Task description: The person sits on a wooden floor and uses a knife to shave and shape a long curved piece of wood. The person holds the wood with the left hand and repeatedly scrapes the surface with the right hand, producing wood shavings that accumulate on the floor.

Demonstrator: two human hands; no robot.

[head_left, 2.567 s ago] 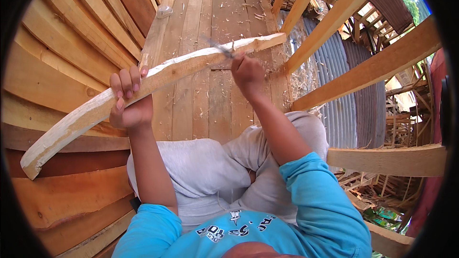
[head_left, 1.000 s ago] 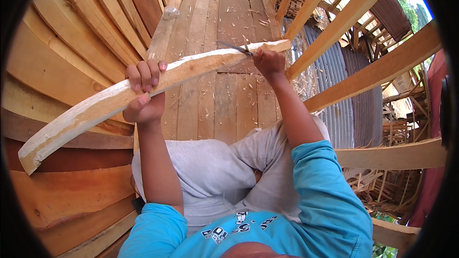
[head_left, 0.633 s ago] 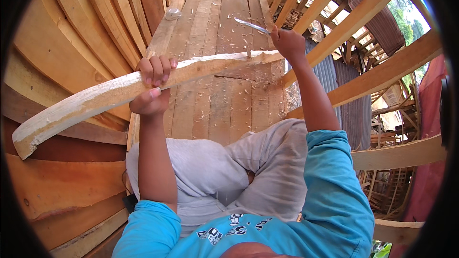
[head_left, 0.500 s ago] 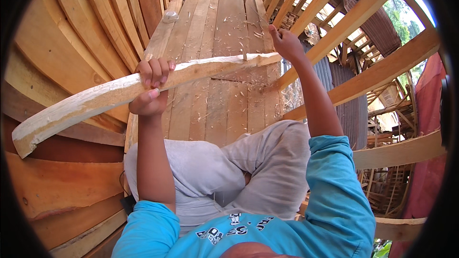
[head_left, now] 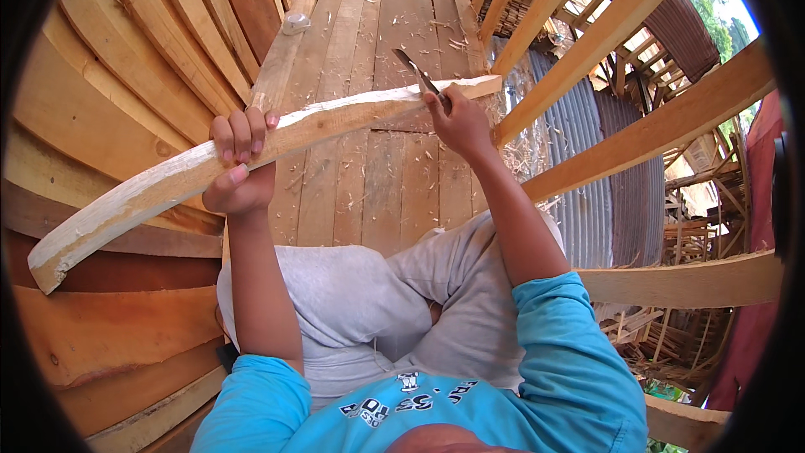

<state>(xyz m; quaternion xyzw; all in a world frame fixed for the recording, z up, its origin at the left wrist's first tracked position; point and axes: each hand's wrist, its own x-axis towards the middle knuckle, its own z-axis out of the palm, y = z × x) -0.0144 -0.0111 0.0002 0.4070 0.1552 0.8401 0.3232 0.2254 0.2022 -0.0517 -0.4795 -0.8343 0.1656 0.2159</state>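
A long curved piece of timber (head_left: 335, 120), with a whitish upper edge, slants across in front of me from lower left to upper right. My left hand (head_left: 241, 158) is wrapped round it left of its middle, fingers over the top and thumb on the near side. Close to the timber's right end, my right hand (head_left: 459, 120) grips a knife (head_left: 416, 70). Its dark blade points up and to the left, crossing the timber's upper edge. The knife's handle is mostly hidden in my fist.
Plank flooring (head_left: 369, 176) with scattered wood shavings stretches ahead. Curved wooden ribs (head_left: 126, 67) line the left, and spaced timbers (head_left: 654, 130) cross the right, with corrugated metal sheets (head_left: 579, 226) beyond. A small clear object (head_left: 296, 23) sits far left on the planks.
My right hand has moved left and toward me from beyond the timber's right end, and the knife blade now shows plainly. My left hand and the timber have shifted slightly; the left grip holds.
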